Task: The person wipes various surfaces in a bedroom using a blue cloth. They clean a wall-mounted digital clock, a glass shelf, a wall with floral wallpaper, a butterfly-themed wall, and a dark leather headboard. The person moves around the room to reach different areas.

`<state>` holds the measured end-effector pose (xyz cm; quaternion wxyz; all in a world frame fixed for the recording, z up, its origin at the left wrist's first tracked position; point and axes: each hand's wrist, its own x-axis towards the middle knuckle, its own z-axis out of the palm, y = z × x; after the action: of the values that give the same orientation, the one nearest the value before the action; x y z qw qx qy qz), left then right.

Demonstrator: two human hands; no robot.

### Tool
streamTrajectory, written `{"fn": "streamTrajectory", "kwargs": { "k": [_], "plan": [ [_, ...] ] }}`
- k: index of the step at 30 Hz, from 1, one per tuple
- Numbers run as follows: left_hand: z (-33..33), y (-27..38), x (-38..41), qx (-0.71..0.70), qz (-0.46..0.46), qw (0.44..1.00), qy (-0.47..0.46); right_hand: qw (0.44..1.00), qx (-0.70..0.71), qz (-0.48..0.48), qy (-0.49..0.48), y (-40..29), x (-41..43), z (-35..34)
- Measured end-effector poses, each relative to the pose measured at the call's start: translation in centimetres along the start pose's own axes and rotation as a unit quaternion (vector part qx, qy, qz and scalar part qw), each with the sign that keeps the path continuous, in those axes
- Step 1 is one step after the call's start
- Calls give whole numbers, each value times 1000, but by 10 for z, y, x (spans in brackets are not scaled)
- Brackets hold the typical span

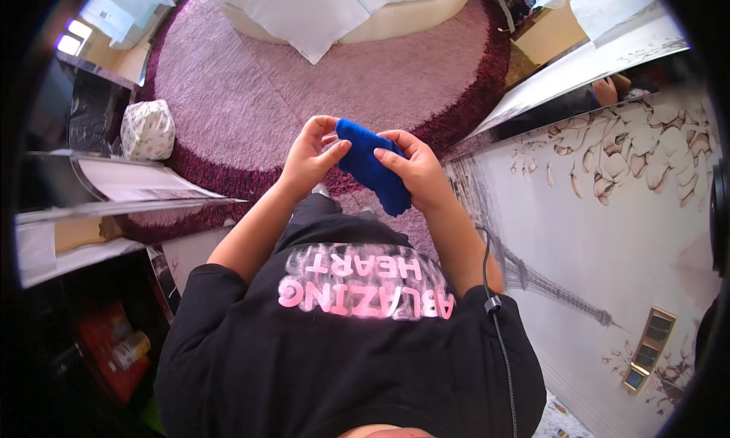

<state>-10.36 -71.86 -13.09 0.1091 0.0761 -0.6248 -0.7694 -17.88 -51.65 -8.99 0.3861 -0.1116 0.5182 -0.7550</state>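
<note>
A folded blue cloth (373, 164) is held up in front of my body, over the round rug. My left hand (316, 153) pinches its upper left corner between thumb and fingers. Thumb on top and fingers behind, my right hand (413, 167) grips the cloth's right side. The lower end of the cloth hangs down beside the right palm. Part of the cloth behind the right fingers is hidden.
A round pink rug (228, 96) with a dark red border lies on the floor. At the top stands a round bed (399, 21) with white covering. A patterned pouf-like bundle (148, 130) sits at left. A decorated wall (604, 238) with a switch panel (649, 349) is at right.
</note>
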Motion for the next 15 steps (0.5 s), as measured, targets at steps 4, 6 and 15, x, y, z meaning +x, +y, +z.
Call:
{"fn": "streamTrajectory", "kwargs": {
  "k": [4,6,15],
  "plan": [
    [-5,-4,51,-13,-80,997,-19,998,1,-4,56,-6,24,-17],
    [-5,-3,78,-17,-77,997,-15,996,-16,-8,88,-13,40,-24],
    [-37,4,231,13,-104,994,-42,811,-419,-345,217,-56,175,-6]
  ]
}}
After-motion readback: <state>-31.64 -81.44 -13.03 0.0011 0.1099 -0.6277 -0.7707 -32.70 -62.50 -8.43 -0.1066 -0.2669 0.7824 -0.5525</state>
